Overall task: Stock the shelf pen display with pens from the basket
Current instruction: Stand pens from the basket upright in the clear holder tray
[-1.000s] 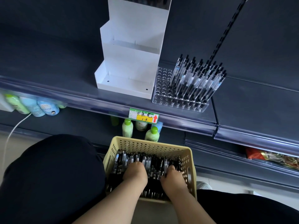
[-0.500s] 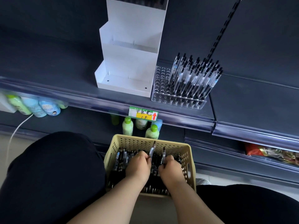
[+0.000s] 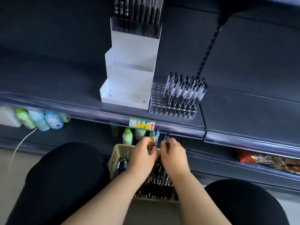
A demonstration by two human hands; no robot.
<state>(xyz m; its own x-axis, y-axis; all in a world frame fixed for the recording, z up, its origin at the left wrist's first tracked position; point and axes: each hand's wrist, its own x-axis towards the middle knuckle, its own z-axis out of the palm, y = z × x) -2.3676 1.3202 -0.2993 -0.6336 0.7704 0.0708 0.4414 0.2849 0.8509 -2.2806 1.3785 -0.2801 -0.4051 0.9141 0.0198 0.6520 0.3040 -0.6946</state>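
Observation:
A cream perforated basket (image 3: 116, 157) full of dark pens (image 3: 155, 185) sits between my knees. My left hand (image 3: 142, 155) is raised above it and grips a clear pen (image 3: 156, 137) that points up. My right hand (image 3: 174, 154) beside it pinches another pen (image 3: 166, 138), only its dark tip showing. On the shelf above stands a clear pen rack (image 3: 172, 111) with rows of holes; its right part is filled with upright pens (image 3: 185, 91), its left columns are bare.
A white stepped display box (image 3: 129, 82) stands left of the rack, with dark pens (image 3: 138, 12) in its top tier. A price tag (image 3: 142, 124) hangs on the shelf edge (image 3: 81, 111). Bottles (image 3: 127, 136) stand on the lower shelf; snack packets (image 3: 267, 159) lie at right.
Both hands have lifted out of the basket, each taking a pen, and risen toward the shelf edge. The camera has tilted upward.

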